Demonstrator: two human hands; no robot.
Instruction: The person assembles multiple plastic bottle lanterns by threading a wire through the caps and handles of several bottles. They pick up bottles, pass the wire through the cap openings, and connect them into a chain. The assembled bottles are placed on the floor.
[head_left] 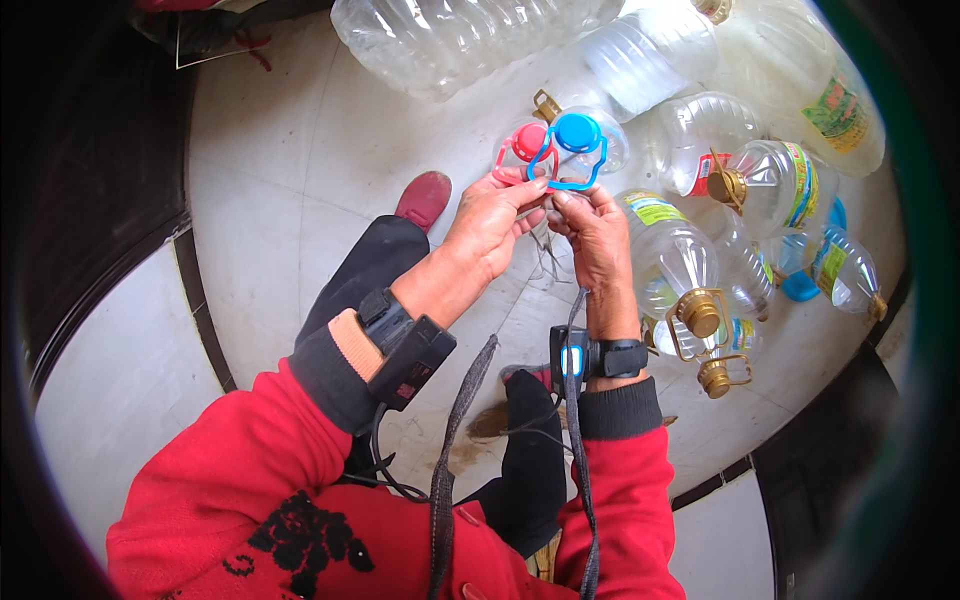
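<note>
My left hand (482, 225) pinches the lower edge of a pink carrying handle that hangs from a pink bottle cap (532, 141). Beside it, my right hand (600, 238) grips the loop of a blue carrying handle under a blue cap (577, 132). The two handles touch or overlap where my fingertips meet. Behind the caps is clear plastic (615, 150), apparently bottle tops; I cannot tell where one bottle ends and another starts. Thin dark strands (545, 258) hang beneath my fingers, and whether I hold them is unclear.
Several clear bottles with gold caps, such as one labelled bottle (672, 252), crowd the floor to the right. A large ribbed bottle (460, 40) lies at the far side. My red shoe (424, 199) rests on the pale tiles. Grey straps (458, 430) dangle before my chest.
</note>
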